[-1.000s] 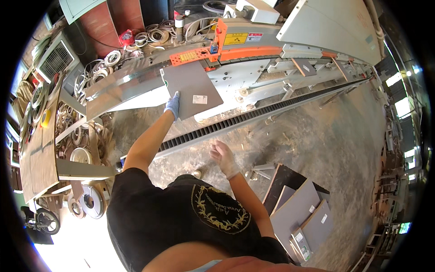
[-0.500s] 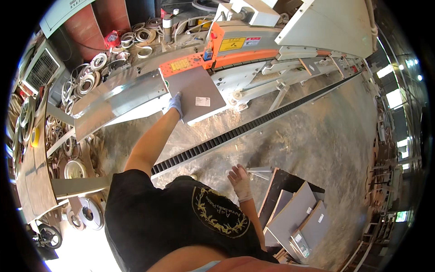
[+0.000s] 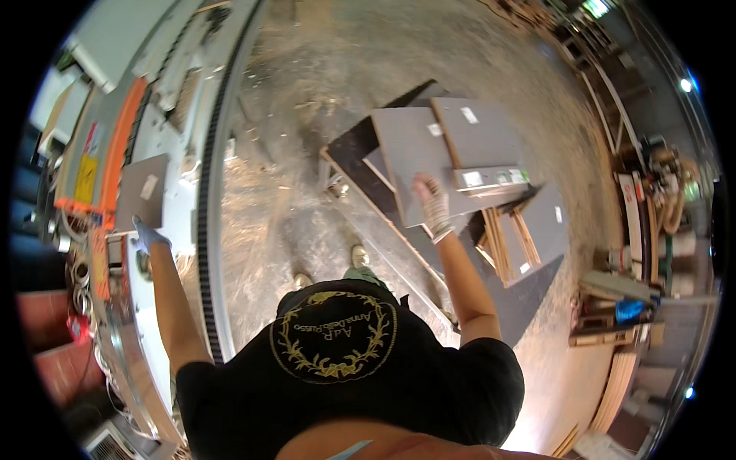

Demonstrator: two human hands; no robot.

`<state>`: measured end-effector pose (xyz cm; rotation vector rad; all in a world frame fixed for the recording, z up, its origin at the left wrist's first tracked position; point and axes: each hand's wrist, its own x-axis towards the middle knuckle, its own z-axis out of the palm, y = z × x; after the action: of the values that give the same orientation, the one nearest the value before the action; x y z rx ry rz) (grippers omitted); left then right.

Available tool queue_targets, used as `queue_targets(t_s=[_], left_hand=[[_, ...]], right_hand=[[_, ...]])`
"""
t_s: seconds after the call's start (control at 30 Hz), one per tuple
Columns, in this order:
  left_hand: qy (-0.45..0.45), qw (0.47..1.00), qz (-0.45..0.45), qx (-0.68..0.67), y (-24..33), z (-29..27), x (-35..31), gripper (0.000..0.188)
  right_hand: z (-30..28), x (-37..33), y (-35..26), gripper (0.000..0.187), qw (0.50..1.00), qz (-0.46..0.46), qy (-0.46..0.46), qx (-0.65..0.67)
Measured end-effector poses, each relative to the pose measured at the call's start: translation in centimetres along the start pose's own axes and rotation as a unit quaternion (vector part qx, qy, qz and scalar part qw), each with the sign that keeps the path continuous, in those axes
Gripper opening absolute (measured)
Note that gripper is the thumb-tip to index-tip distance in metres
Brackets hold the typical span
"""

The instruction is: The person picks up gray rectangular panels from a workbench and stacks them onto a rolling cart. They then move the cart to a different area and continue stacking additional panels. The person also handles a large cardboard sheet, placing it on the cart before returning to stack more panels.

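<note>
At the left, my left hand (image 3: pixel 146 236) in a bluish glove reaches to the near edge of a flat grey panel (image 3: pixel 142 192) with a white label. Its fingers look stretched out against that edge; the contact is small and partly hidden. The panel lies on the bed of an orange and grey machine (image 3: pixel 111 149). My right hand (image 3: pixel 431 203), in a pale striped glove, is over a large grey panel (image 3: pixel 410 149) on a pile at the right. Its fingers look loosely bent and apart, slightly blurred, with nothing visible between them.
A black roller track (image 3: pixel 208 184) runs beside the machine. Another labelled grey panel (image 3: pixel 479 130), narrow wood-edged strips (image 3: pixel 507 244) and a dark board (image 3: pixel 353 153) make up the pile. Stacked boards (image 3: pixel 613 391) stand at the far right. My shoes (image 3: pixel 359 255) are on the dusty floor.
My view has turned right, toward the pile. The panel sits further along the machine, with my left hand at its trailing edge. My right hand has moved out over the piled panels.
</note>
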<state>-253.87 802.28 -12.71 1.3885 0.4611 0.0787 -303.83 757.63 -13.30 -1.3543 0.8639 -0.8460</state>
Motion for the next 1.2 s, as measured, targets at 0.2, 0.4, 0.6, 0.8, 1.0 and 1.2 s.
queue_targets(t_s=[0.2, 0.4, 0.6, 0.8, 1.0, 1.2], left_hand=[[-0.361, 0.912, 0.181, 0.073, -14.1, 10.2, -21.3, 0.047], [-0.558, 0.819, -0.07, 0.114, -17.6, 17.6, -42.6, 0.044], [-0.58, 0.802, -0.132, 0.054, -15.7, 17.9, -48.8, 0.049], [-0.487, 0.86, -0.145, -0.049, -13.0, 14.2, -52.0, 0.049], [-0.197, 0.964, -0.153, -0.088, -7.6, 7.5, -40.5, 0.045], [-0.066, 0.984, -0.131, -0.103, -3.1, -5.9, -24.2, 0.036]], right_hand=[[-20.1, 8.6, -3.6, 0.065, 0.794, 0.039, 0.127, -0.593], [-24.3, 12.3, -5.4, 0.08, 0.632, -0.023, -0.158, -0.758], [-20.5, 10.1, -10.3, 0.076, 0.624, -0.098, -0.286, -0.72], [-3.1, 2.8, -10.6, 0.073, 0.806, -0.181, -0.325, -0.459], [12.0, -5.2, -9.2, 0.088, 0.703, -0.367, -0.475, -0.381], [28.3, -13.8, -9.8, 0.079, 0.588, -0.367, -0.616, -0.375]])
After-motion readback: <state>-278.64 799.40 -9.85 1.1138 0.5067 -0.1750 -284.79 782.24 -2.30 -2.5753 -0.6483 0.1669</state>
